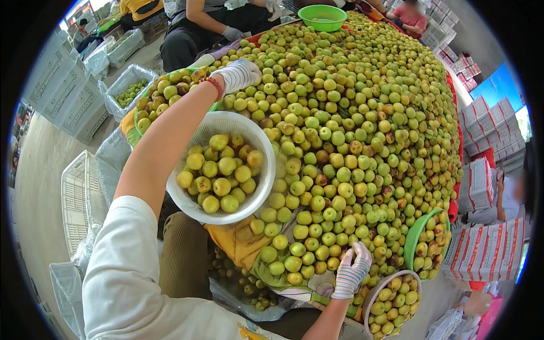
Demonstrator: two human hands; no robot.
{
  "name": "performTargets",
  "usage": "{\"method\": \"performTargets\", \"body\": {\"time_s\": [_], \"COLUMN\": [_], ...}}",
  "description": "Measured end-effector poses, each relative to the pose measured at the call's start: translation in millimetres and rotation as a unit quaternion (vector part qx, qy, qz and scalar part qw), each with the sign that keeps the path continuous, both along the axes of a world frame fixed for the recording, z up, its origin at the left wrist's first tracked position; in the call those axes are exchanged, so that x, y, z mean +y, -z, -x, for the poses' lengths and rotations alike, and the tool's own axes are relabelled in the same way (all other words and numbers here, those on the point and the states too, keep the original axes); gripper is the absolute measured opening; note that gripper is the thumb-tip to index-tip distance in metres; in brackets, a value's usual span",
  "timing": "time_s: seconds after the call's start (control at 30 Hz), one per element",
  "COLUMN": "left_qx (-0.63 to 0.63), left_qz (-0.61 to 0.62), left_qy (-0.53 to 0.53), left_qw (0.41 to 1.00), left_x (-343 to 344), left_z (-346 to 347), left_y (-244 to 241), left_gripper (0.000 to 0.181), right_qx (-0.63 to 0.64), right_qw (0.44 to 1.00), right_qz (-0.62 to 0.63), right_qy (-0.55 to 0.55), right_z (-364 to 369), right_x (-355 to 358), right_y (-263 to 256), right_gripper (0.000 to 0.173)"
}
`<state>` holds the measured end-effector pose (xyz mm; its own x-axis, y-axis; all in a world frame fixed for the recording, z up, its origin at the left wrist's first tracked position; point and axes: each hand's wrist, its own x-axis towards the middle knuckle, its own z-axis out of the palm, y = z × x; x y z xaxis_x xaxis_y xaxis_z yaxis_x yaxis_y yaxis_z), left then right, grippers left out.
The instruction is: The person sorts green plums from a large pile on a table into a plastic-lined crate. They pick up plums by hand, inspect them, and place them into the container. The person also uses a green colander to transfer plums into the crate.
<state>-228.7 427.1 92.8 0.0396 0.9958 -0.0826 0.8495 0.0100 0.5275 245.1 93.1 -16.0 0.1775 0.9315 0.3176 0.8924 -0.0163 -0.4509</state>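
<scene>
A large heap of green and brown-blotched jujube-like fruits (340,140) covers the sorting surface. My left hand (240,76), in a striped white glove, reaches over the heap's upper left edge, its fingers curled; whether a fruit is inside is hidden. Just below that arm sits a white plastic colander (268,178) partly filled with fruits. My right hand (353,267), gloved alike, touches the heap's near edge with bent fingers; its grasp is unclear. To its right stand a pale round basket (368,304) of fruits and a green basket (411,242) of browner ones.
Behind my left forearm a green basket (137,123) holds fruits. An empty-looking green basin (322,26) rests on the far edge. White crates (74,199) stand at left, stacked cartons (484,250) at right. A co-worker's gloved hand (233,34) is beyond the heap.
</scene>
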Motion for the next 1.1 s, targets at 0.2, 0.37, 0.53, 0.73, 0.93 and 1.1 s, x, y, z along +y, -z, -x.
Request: {"method": "performTargets", "body": {"time_s": [0.2,0.37,0.53,0.73,0.93,1.1], "left_qx": [0.147,0.076,0.134,0.086,0.206,0.331], "left_qz": [0.088,0.088,0.102,0.101,0.158,0.083], "left_qy": [0.013,0.087,0.135,0.187,0.177,0.305], "left_qw": [0.985,0.989,0.976,0.973,0.949,0.889], "left_x": [8.9,19.7,14.3,4.0,-31.8,-51.4], "left_z": [-7.3,-27.8,-64.9,-88.0,-125.2,-173.1], "left_y": [11.2,31.2,29.0,18.7,-4.9,21.3], "left_gripper": [0.029,0.028,0.028,0.030,0.049,0.043], "right_qx": [0.082,0.104,0.104,0.110,0.159,0.135], "right_qw": [0.995,0.992,0.992,0.985,0.972,0.976], "right_qz": [-0.058,-0.071,-0.074,-0.127,-0.156,-0.132], "right_qy": [0.019,0.023,0.021,-0.025,-0.080,-0.110], "right_z": [-2.9,-3.0,1.1,8.4,34.0,33.9], "right_x": [-1.0,-2.2,-1.0,1.5,18.5,11.7], "right_y": [9.6,11.7,4.4,-9.2,-20.5,-10.9], "right_gripper": [0.021,0.024,0.024,0.027,0.024,0.023]}}
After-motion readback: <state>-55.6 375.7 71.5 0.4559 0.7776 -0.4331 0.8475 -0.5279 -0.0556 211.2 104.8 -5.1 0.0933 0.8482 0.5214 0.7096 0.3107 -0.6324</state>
